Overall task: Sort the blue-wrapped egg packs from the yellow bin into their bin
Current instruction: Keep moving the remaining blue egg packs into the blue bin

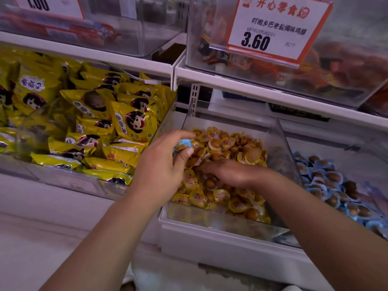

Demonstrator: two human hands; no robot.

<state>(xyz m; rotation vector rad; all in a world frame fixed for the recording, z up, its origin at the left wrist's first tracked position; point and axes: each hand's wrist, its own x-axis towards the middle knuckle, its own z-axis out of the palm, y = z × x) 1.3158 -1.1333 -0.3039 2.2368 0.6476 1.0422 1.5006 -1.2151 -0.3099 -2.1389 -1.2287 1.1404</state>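
- Blue pack [183, 144]: pinched in left hand [162, 164] between thumb and fingers, above the left edge of the yellow bin [281, 141]. Mostly hidden by the fingers; can't tell if it's one pack or more.
- Right hand [228, 172]: fingers flat, palm down on the yellow packs [220, 194], grasping nothing visible.
- Blue bin [327, 181]: next right, behind a clear divider, beyond the right arm.
- Risk: the carry to the blue bin crosses the right arm and the divider; a bump could knock the pack back among the yellows.
- Risk: the pinch looks shallow and the wrapper glossy, so it may slip.
- Risk: the right hand's sweep could bury other blue packs or push yellow ones over the low front wall.
- Risk: the brown eggs look alike; only rim colour differs, so misses are easy.
- Writing: price tag [279, 28] reads "开心零食" and "3.60"; product line and barcode digits too blurred to trust. Tag [48, 5] top left shows part of "1.00".
- Yellow bags [132, 122], left bin: cartoon face; text unreadable.
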